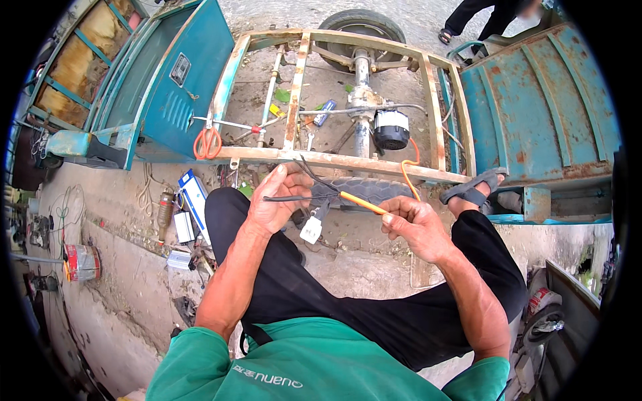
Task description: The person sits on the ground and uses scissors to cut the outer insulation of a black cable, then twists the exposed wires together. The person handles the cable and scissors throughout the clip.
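Note:
My right hand (421, 227) pinches an orange-sheathed cable (361, 202) between thumb and fingers. Two black wires (294, 198) come out of the cable's left end and spread apart, one running left and one up. They cross in front of my left hand (274, 197), whose palm is turned up and fingers half curled, with no firm grip visible. Below the wires hangs a white plug connector (311, 229). Another orange stretch of cable (409, 175) runs from behind my right hand up toward a black and silver motor (391, 130) on the axle.
Orange-handled scissors (208, 142) hang at the left of a rusty frame (334, 159). A wheel (364, 30) lies beyond it. Blue metal bodies (175, 80) stand at both sides. Left on the ground are a blue-white box (194, 204) and a bucket (83, 262). Another person's legs (478, 20) show at top right.

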`<state>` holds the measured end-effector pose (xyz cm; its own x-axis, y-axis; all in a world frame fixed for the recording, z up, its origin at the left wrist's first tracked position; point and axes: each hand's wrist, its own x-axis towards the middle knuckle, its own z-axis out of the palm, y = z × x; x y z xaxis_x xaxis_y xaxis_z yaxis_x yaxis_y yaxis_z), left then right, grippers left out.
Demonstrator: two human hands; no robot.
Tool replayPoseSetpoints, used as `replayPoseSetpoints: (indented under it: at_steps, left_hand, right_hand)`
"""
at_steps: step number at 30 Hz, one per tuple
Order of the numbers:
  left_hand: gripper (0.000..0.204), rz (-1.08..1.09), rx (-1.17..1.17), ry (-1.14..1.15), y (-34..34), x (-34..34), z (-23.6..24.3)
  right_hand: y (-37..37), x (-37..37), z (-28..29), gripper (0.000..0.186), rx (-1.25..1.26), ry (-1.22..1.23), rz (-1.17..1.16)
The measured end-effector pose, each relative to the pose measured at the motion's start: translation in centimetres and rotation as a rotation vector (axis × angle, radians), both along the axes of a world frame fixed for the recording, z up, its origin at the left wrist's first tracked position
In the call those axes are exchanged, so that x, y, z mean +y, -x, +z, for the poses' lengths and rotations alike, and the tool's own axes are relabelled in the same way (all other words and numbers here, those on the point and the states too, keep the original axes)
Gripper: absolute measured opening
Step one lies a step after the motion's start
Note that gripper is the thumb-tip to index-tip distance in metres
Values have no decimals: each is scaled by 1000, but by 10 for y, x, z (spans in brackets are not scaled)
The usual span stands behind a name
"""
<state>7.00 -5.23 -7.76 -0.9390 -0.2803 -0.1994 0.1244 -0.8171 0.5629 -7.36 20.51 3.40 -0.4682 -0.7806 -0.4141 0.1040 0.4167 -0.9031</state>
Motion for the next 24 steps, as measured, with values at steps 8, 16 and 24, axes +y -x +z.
replayPoseSetpoints:
  at_steps: [8, 16, 24]
  left_hand:
    - [37, -87, 81, 137, 31, 57, 47]
    - [32, -134, 29, 198, 27, 62, 46]
    - [26, -90, 87, 367, 20, 74, 54]
  right_hand:
    - [-24, -17, 15, 35, 29, 28, 73]
    - [-26, -15, 10, 19, -83, 99, -95]
    - [-22, -12, 5, 19, -68, 89, -208]
